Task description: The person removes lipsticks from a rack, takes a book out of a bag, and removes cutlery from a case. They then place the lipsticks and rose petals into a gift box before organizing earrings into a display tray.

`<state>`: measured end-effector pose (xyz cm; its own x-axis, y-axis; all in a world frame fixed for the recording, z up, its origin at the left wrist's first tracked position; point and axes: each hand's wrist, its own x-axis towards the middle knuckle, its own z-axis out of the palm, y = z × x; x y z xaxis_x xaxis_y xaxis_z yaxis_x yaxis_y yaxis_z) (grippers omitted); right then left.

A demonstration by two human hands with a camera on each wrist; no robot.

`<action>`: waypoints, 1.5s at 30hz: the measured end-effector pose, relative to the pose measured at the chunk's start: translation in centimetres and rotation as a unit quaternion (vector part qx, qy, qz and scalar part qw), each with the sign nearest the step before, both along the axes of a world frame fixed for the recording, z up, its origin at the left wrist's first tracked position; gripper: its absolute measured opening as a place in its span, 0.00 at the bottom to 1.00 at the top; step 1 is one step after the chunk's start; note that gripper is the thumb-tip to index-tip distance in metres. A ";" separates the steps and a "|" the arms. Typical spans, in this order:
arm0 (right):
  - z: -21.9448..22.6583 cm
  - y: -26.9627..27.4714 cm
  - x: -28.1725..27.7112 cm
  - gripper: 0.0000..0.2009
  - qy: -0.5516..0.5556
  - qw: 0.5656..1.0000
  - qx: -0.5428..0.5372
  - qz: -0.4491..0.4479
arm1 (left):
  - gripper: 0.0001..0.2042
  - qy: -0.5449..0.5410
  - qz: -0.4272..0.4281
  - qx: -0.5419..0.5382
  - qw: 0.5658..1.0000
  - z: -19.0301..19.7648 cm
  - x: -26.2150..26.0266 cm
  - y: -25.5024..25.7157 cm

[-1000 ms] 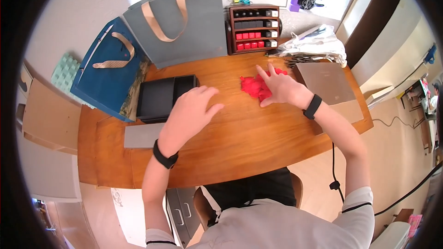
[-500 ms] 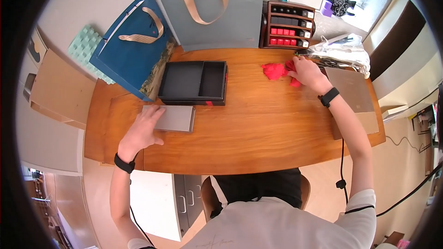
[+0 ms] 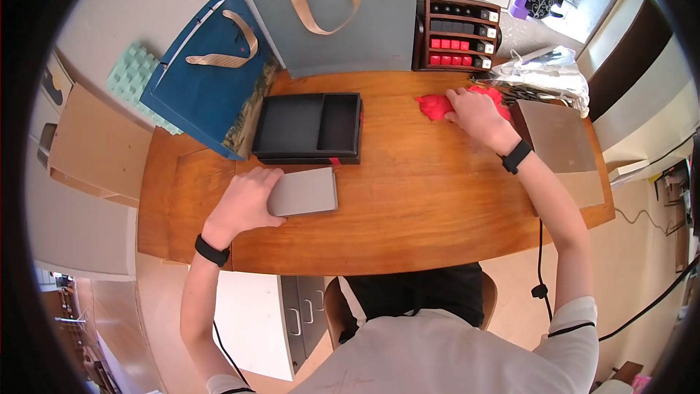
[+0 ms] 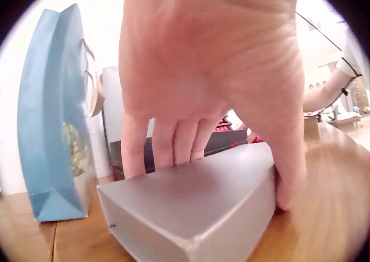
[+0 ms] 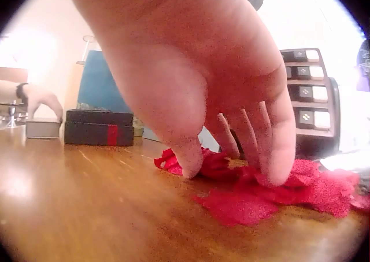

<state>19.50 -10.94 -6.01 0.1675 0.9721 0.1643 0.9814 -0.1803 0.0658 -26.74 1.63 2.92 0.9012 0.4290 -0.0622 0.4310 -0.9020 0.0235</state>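
My left hand (image 3: pixel 244 204) holds a flat grey box (image 3: pixel 306 191) across its width, thumb at the near side and fingers over the far side. In the left wrist view, the box's smooth top (image 4: pixel 191 187) lies under the palm, with the thumb along its right side. At the back right of the table, my right hand (image 3: pixel 481 118) reaches down onto crumpled red scraps (image 3: pixel 435 107), like thin paper or cloth. The right wrist view has its thumb and fingers spread apart among the scraps (image 5: pixel 243 204), fingertips touching them.
Behind the grey box sits a black two-compartment box (image 3: pixel 292 124). A blue bag (image 3: pixel 200 80) and a grey bag (image 3: pixel 335 36) stand at the back. A small wooden rack (image 3: pixel 458 33), a clear plastic bag (image 3: pixel 550 73) and a brown box (image 3: pixel 558 138) are at the right.
My left hand came down leftward onto the grey box, took hold of it and shifted it right. The right hand moved right over the red scraps, then slightly back left, and they lie more spread.
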 end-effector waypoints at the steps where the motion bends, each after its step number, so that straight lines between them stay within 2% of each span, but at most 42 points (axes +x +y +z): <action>1: -0.1 0.2 0.7 0.23 0.003 1.000 -0.001 -0.006 | 0.39 0.001 -0.005 0.020 1.000 0.1 0.4 -0.5; 2: -0.2 0.2 1.4 0.22 0.007 1.000 -0.003 -0.012 | 0.37 -0.028 -0.038 0.053 0.997 0.4 0.7 -0.9; 9: 0.8 -1.2 1.9 0.20 0.038 0.999 0.013 -0.009 | 0.38 -0.093 -0.077 0.109 0.987 4.3 3.7 -0.5; 11: 0.7 -1.1 1.9 0.20 0.047 0.999 0.009 -0.008 | 0.38 -0.107 -0.097 0.139 0.980 3.7 4.8 1.3; 14: 0.3 -1.4 1.8 0.21 0.044 0.997 0.058 0.012 | 0.39 -0.096 -0.052 0.104 0.989 2.6 6.0 3.0; 17: 0.5 -1.7 0.6 0.19 0.060 0.996 0.061 -0.035 | 0.40 -0.096 -0.053 0.108 0.988 2.2 6.8 3.3; 22: 3.6 -3.2 -0.1 0.26 0.110 0.977 -0.173 -0.063 | 0.44 -0.088 -0.063 0.095 0.990 2.2 7.6 3.2; 25: 2.9 -3.4 0.5 0.25 0.127 0.978 -0.151 -0.065 | 0.47 -0.067 -0.048 0.091 0.992 2.2 8.2 3.0; 28: 1.7 -3.5 1.5 0.25 0.104 0.992 -0.056 -0.030 | 0.48 -0.065 -0.053 0.102 0.991 1.8 8.9 3.6; 31: 2.0 -3.3 1.2 0.24 0.099 0.991 -0.062 -0.063 | 0.48 -0.066 -0.052 0.102 0.991 1.8 9.5 4.1; 34: 2.0 -2.5 0.6 0.23 0.146 0.987 -0.063 -0.001 | 0.48 -0.073 -0.048 0.104 0.991 1.7 9.9 4.4; 37: 2.0 -1.4 -1.1 0.22 0.278 0.950 -0.095 0.109 | 0.47 -0.075 -0.043 0.104 0.991 1.3 10.5 5.0; 41: 2.0 0.4 -2.3 0.23 0.237 0.960 -0.085 0.118 | 0.46 -0.084 -0.033 0.102 0.991 1.2 11.3 5.6; 45: 1.8 0.8 -2.0 0.31 0.203 0.974 -0.060 0.086 | 0.44 -0.134 -0.037 0.121 0.983 0.1 11.9 6.5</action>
<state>17.50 -10.09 -4.20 0.0280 0.9996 0.0024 0.9459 -0.0257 -0.3234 -14.85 8.18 3.02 0.9005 0.3355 0.2769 0.3721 -0.9237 -0.0910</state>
